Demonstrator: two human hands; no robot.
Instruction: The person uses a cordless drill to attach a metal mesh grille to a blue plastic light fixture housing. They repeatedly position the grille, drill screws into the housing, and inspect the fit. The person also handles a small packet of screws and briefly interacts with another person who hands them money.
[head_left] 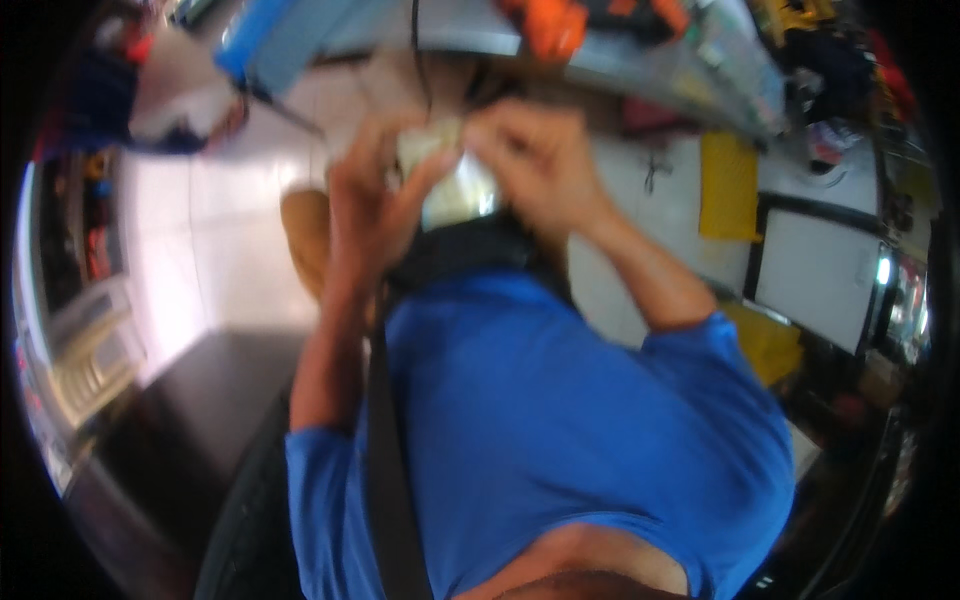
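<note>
The picture is blurred. My left hand and my right hand are raised together in front of my blue shirt. Between their fingertips they pinch a small pale, shiny packet. The left fingers hold its left edge and the right fingers close over its top right corner. Below the packet lies something dark, partly hidden by my hands. What the packet contains cannot be made out.
A black strap runs down my chest. A yellow cloth and a white panel in a black frame lie to the right. An orange tool and a blue object sit at the top. A dark surface is lower left.
</note>
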